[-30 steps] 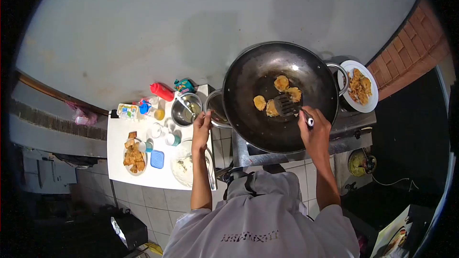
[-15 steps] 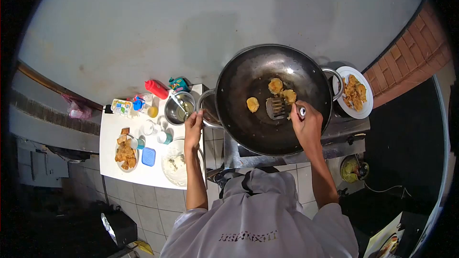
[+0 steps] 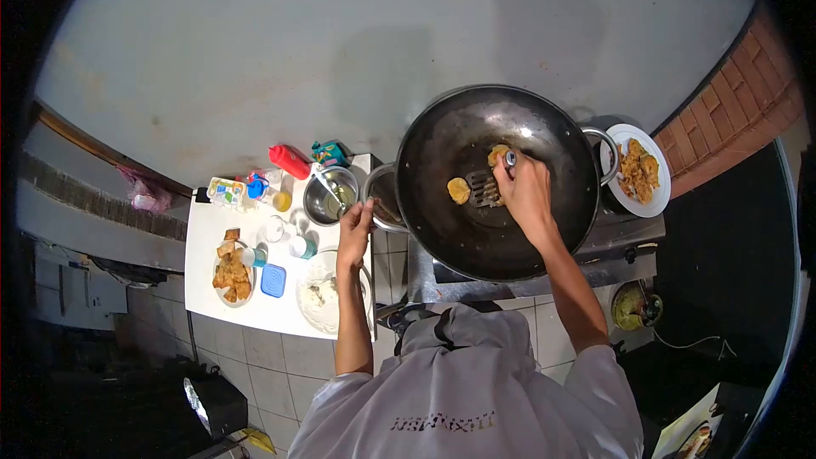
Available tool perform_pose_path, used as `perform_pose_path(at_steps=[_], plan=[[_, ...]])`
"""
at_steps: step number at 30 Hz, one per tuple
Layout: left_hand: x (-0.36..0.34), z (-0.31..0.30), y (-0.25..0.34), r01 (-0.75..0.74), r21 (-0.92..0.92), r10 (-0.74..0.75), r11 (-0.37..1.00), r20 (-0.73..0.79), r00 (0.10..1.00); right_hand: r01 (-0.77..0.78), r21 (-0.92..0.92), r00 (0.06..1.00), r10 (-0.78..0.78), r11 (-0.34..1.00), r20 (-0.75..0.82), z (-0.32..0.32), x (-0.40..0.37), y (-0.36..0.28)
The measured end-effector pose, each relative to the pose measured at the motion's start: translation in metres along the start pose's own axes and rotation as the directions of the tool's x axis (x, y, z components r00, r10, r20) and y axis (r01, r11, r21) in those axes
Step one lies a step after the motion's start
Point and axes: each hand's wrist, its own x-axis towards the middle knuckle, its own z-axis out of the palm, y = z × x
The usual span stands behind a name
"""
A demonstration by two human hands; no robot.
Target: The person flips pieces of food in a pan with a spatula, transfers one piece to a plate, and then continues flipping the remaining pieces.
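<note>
A large dark wok (image 3: 442, 229) sits on a metal stove (image 3: 625, 242). Inside it lie a golden fried piece (image 3: 459, 190) and another (image 3: 497, 155) farther back, partly covered by my right hand. My right hand (image 3: 527, 195) is wrapped round the handle of a slotted spatula (image 3: 484, 189), whose head rests in the wok beside the nearer piece. At the wok's left side, my left hand (image 3: 354, 234) has its fingers closed on a thin handle or rim by the metal pan (image 3: 382, 197); exactly which is too small to tell.
On the white table (image 3: 204, 242) at left stand a metal bowl (image 3: 316, 204), a red bottle (image 3: 289, 161), a bowl of white batter (image 3: 316, 310), a blue lid (image 3: 273, 280) and a plate of fried food (image 3: 231, 279). A white plate (image 3: 614, 140) with fried pieces is right of the wok.
My right hand and the spatula have moved left and up in the wok, nearer the left piece. A piece by the spatula is now hidden. The whole view has shifted slightly.
</note>
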Motion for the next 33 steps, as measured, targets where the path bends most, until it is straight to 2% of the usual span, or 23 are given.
perform_pose_path(at_steps=[6,10,12,16,20,26,29,32,33], plan=[[-0.003,0.004,0.006,0.020,0.025,-0.019,0.999,-0.031,0.999,0.028,0.058,0.999,-0.026,0.998,-0.047,-0.003,0.003,-0.012],[-0.001,0.001,0.000,0.035,0.006,-0.035,0.999,-0.015,0.999,0.035,0.041,0.999,-0.034,0.999,-0.021,-0.006,0.002,-0.027],[-0.001,0.001,0.001,0.032,0.008,-0.032,0.999,-0.009,0.999,0.061,0.117,0.997,-0.055,0.991,-0.054,-0.006,0.001,-0.032],[0.000,0.000,-0.001,0.031,0.005,-0.031,0.999,-0.003,1.000,0.063,0.177,0.998,-0.060,0.982,-0.021,-0.004,-0.003,-0.038],[-0.001,0.000,0.000,0.027,0.002,-0.027,1.000,0.007,1.000,0.124,0.118,0.992,-0.121,0.985,-0.025,0.002,-0.004,-0.033],[0.001,-0.002,-0.005,0.031,0.008,-0.031,1.000,0.004,1.000,0.031,0.039,0.989,-0.025,0.999,-0.149,-0.020,0.005,-0.012],[0.001,-0.001,-0.004,0.044,-0.023,-0.044,0.999,-0.003,0.999,0.017,0.019,0.987,-0.013,1.000,-0.160,-0.030,0.004,-0.010],[0.000,-0.002,-0.003,0.060,0.002,-0.060,0.998,-0.005,0.998,-0.025,0.006,0.994,0.025,1.000,-0.103,-0.030,-0.002,-0.009],[-0.001,-0.001,0.000,0.047,-0.011,-0.047,0.999,0.006,0.999,-0.017,0.047,0.994,0.022,0.999,-0.104,-0.026,-0.004,-0.008]])
